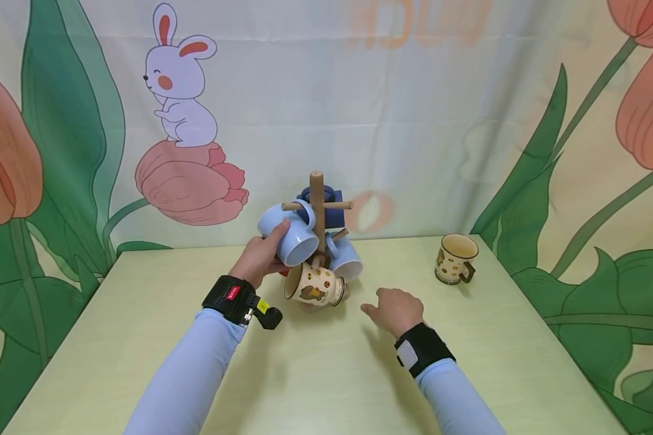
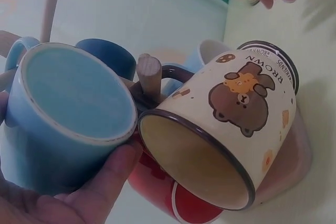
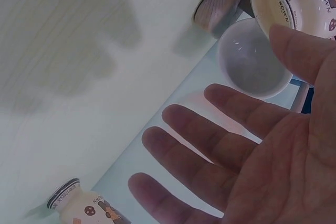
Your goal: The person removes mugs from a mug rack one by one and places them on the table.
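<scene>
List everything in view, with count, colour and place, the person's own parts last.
Rack: 1, brown, on the table.
Plain mugs: 2, light blue, one in the left hand, one on the rack.
High mug: 1, dark blue, at the rack's back.
Low mug: 1, red, by the rack, partly hidden.
Bear mugs: 2, cream, one on the rack, one on the table's right.
Table: 1, pale, foreground.
Backdrop: 1, pale with rabbit and tulips, behind.
Sleeves: 2, light blue, lower frame.
Wristbands: 2, black, beyond the sleeves.
Hands: 2, bare, left hand at the rack, right hand over table.
</scene>
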`<state>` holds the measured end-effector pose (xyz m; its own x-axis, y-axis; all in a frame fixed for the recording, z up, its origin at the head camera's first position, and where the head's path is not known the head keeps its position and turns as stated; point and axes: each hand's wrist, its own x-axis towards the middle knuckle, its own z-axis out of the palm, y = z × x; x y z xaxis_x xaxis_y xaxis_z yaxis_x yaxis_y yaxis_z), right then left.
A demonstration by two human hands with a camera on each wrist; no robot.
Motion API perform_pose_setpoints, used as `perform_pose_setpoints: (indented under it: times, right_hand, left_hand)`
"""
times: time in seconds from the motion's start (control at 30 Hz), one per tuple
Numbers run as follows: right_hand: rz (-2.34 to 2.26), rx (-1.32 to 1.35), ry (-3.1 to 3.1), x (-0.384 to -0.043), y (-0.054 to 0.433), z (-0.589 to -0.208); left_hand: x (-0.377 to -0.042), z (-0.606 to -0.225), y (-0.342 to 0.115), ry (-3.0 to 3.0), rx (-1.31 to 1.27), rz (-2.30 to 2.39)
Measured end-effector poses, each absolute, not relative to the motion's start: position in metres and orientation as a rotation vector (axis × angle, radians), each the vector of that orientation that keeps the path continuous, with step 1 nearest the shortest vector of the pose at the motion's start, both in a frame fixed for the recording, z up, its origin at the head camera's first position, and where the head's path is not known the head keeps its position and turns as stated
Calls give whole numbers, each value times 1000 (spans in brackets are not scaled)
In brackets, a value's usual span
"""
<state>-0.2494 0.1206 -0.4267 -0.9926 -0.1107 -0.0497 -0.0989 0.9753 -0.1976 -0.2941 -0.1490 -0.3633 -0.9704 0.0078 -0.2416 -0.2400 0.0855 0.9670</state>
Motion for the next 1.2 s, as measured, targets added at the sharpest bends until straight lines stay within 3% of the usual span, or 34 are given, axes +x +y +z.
perform_pose_setpoints:
  times: [0.57,1.2]
  right_hand:
    - [-357,-152,3071,-248,129,-432]
    - [-537,-117,3052,-234,138,-442]
  left_hand:
    - [-287,-356,-161,2183,-266,2122]
    - [-252,-365,-190,2223,-301,2276]
